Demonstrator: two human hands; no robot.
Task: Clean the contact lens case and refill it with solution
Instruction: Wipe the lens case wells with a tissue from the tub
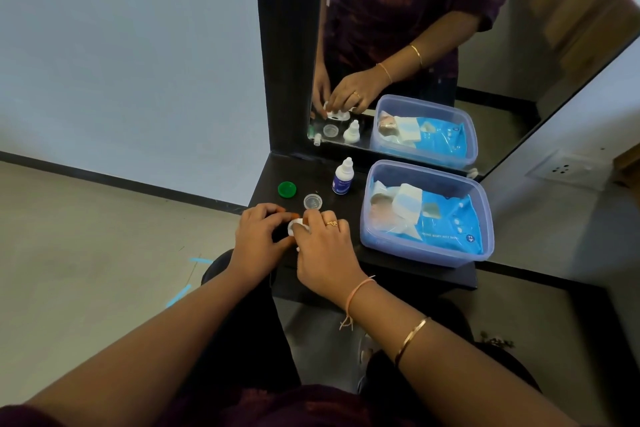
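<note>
Pinching from both sides, the curled fingertips of the left hand (pixel 260 231) and the right hand (pixel 323 250) meet on the white contact lens case (pixel 293 227). The case sits at the front left edge of the black shelf (pixel 311 177), and only a small round part of it shows between the fingers. A scrap of white peeks out under the right hand; whether that is case or tissue cannot be told. The right hand wears a gold ring (pixel 331 223), a pale thread band (pixel 360 288) at the wrist and a gold bangle (pixel 412 336) further up the forearm. Just behind the fingers a clear round cap (pixel 312 201) lies open side up, and a green cap (pixel 286 189) lies to its left, apart from it. Behind the clear cap stands the solution bottle (pixel 342 177), upright, white with its nozzle cap on and a dark blue label whose print is too small to read. To the right a clear plastic tub (pixel 427 255) fills that end of the shelf, holding a blue wipes pack (pixel 446 218) with a white flap folded back; a round badge on the pack reads 72, and the line of white print beside it is too blurred to read. A mirror (pixel 519 45) in a black frame rises behind the shelf.
</note>
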